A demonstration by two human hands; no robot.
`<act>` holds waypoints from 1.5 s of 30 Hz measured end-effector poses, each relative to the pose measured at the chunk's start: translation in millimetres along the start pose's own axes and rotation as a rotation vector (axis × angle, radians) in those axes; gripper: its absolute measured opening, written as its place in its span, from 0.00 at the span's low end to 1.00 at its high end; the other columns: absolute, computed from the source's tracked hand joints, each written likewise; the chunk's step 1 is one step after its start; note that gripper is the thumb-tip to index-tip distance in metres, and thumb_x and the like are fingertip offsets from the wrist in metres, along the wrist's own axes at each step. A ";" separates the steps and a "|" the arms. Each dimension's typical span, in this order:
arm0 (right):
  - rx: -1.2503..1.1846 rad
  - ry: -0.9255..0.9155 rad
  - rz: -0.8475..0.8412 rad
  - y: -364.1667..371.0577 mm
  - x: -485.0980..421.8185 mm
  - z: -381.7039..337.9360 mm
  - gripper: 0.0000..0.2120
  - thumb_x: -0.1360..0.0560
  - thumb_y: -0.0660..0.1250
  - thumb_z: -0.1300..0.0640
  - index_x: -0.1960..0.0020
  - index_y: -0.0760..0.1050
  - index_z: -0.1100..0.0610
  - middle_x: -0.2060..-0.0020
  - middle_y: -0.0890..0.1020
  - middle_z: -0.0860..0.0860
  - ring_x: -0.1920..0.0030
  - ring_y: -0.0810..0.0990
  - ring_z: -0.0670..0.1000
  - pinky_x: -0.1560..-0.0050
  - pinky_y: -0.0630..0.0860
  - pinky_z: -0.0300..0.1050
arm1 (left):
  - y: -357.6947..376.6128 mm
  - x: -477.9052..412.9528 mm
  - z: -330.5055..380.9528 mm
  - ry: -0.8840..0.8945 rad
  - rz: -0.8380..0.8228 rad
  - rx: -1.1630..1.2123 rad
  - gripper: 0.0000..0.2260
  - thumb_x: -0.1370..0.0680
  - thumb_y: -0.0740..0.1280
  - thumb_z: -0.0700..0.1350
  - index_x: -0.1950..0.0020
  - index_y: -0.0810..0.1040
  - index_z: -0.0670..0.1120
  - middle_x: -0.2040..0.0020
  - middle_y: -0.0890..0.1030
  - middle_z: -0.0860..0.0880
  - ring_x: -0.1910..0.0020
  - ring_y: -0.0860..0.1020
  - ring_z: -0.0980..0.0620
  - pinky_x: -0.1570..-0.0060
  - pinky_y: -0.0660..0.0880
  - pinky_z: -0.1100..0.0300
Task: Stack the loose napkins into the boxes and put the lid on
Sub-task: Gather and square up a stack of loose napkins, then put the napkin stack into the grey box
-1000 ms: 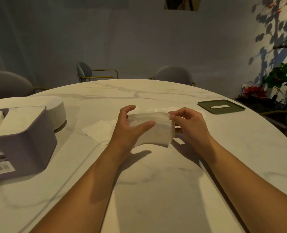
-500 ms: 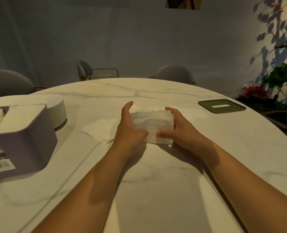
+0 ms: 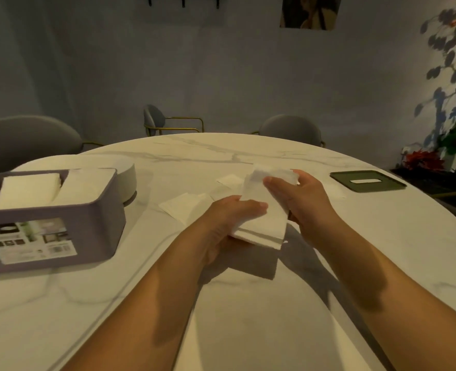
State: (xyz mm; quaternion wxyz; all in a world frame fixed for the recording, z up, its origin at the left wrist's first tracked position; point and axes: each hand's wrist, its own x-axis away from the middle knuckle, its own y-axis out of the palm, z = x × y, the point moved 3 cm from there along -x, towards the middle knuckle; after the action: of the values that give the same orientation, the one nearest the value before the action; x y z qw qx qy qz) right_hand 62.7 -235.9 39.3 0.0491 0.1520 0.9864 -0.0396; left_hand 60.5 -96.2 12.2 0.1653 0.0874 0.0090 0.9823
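Surface: white marble table (image 3: 248,317), head view.
Left hand (image 3: 229,218): I grip the napkin stack (image 3: 264,226) at its near end, above the table.
Right hand (image 3: 304,199): pinches its far end.
Box (image 3: 69,218): open, well left; lid (image 3: 367,180) far right.
Risk: an uneven grip could let sheets fan out and slip.

Dining room: marble table (image 3: 248,162), upholstered chairs (image 3: 291,128).

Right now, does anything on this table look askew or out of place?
Nothing spilled or damaged. The left hand and right hand hold the stack of white paper napkins tilted above the white marble table; single white napkins lie scattered behind it, and the dark green slotted lid sits far from the open purple box.
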 end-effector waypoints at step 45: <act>0.869 0.150 -0.706 299.4 54.4 -76.4 0.17 0.29 0.72 0.47 0.47 0.75 0.56 0.54 0.82 0.54 0.55 0.81 0.53 0.52 0.78 0.46 | -286.8 116.8 90.3 0.082 0.562 -1.536 0.31 0.30 0.75 0.52 0.31 0.67 0.46 0.37 0.75 0.46 0.44 0.75 0.46 0.45 0.75 0.53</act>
State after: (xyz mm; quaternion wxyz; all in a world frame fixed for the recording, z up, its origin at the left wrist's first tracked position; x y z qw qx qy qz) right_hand 95.5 72.0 90.2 -0.1045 -0.1784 0.8713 -0.4451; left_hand 60.3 211.9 107.5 -0.0736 -0.0873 -0.6826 0.7218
